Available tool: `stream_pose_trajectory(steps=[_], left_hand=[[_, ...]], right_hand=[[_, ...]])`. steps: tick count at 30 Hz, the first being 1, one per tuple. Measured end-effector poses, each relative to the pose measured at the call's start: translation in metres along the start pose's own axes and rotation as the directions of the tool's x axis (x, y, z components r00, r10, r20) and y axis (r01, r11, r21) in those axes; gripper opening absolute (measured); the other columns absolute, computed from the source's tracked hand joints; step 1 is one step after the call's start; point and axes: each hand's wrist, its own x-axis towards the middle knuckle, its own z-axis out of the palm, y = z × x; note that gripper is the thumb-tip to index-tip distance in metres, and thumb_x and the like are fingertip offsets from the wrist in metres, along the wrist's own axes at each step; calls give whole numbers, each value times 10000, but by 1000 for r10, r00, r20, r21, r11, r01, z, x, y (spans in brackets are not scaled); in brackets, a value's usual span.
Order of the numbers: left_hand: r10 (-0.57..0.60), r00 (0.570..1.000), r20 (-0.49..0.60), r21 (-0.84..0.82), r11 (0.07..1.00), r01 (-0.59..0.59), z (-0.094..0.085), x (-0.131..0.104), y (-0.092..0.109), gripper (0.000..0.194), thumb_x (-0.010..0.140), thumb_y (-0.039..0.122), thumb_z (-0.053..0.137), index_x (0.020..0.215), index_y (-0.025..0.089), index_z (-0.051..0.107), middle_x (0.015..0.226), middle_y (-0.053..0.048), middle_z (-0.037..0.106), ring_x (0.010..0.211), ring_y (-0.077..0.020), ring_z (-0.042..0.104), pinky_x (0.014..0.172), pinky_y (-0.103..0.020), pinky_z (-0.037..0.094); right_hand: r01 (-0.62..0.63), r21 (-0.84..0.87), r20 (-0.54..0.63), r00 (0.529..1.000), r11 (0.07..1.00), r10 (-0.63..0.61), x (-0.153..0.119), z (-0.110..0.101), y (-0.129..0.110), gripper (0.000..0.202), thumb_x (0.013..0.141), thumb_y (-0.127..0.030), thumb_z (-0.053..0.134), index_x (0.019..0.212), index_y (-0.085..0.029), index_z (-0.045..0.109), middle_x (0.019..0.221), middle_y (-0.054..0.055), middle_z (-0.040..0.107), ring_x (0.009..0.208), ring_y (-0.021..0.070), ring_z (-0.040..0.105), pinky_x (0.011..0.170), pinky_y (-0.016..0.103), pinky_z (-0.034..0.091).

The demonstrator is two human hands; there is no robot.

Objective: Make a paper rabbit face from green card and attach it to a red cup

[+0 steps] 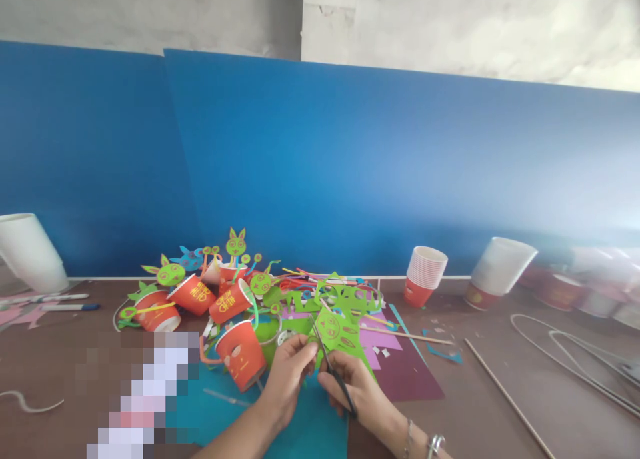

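My right hand point(361, 382) is closed round black-handled scissors point(341, 384), whose blades point up and away from me. Opposite it, my left hand point(289, 378) pinches a small piece of green paper point(313, 340) close to the blades. Just behind both hands lies a green sheet with a drawn rabbit face point(328, 325). A red paper cup point(241, 356) with a face on it leans to the left of my left hand. Blue paper point(310, 427) lies beneath my hands.
Several decorated red cups point(194, 295) with green animal heads are heaped at the left. Cut green scraps point(345, 298) and a purple sheet point(407, 379) lie behind and right. Cup stacks point(427, 270) stand by the blue partition point(350, 166). A thin stick point(505, 394) and cables point(565, 362) lie right.
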Motion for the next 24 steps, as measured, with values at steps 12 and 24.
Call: stream_pose_trajectory(steps=[12, 24], left_hand=[[2, 1000, 4, -41, 999, -2, -1, 1, -1, 277, 665, 343, 697, 584, 170, 497, 517, 53, 463, 512, -78, 373, 523, -217, 296], [-15, 1000, 18, -52, 999, 16, 1, -1, -2, 273, 661, 357, 704, 601, 165, 520, 530, 39, 512, 521, -89, 435, 532, -224, 314]], right_hand=[[1, -5, -1, 1000, 1000, -1, 2, -1, 4, 366, 716, -500, 660, 717, -165, 512, 423, -86, 440, 330, 50, 379, 321, 153, 296], [29, 4, -4, 1000, 1000, -29, 3, 0, 9, 425, 678, -559, 677, 726, -166, 520, 469, -68, 467, 367, 64, 410, 355, 173, 341]])
